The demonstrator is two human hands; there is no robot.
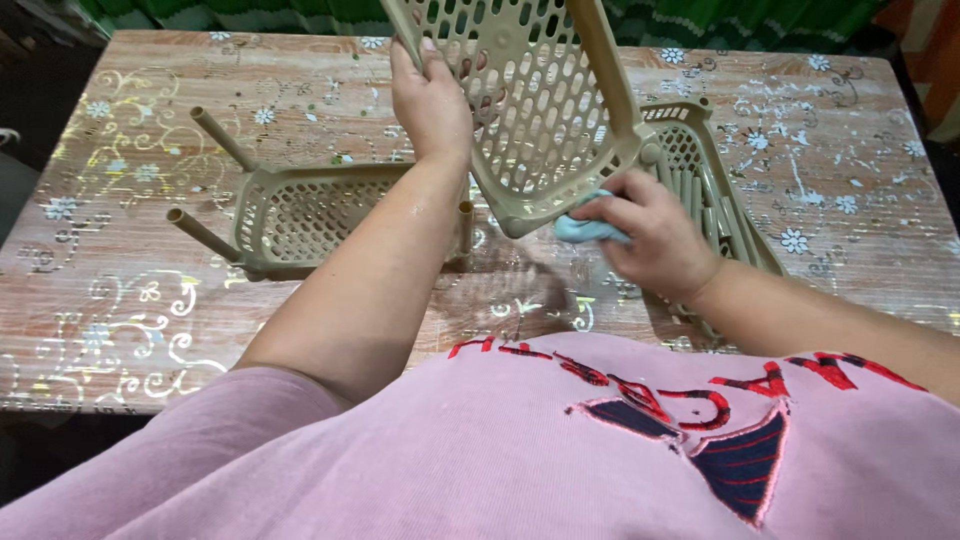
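Perforated tray [540, 110], held up by the left hand [432, 100]: beige moulded plastic, smooth with a dull satin sheen; the second tray [310, 215] lying on the table and the third [705, 170] behind the right hand [655, 245] are of the same plastic, their round pegs [220, 135] equally smooth. Wiping cloth [590, 230] in the right hand: soft pale-blue fabric, matt. Table cover [120, 200]: glossy sheet printed with a wood-grain pattern and white flowers, throwing back bright glare; shirt [480, 450]: pink knit cloth, matt and faintly fuzzy, with stitched red and dark blue appliqué.
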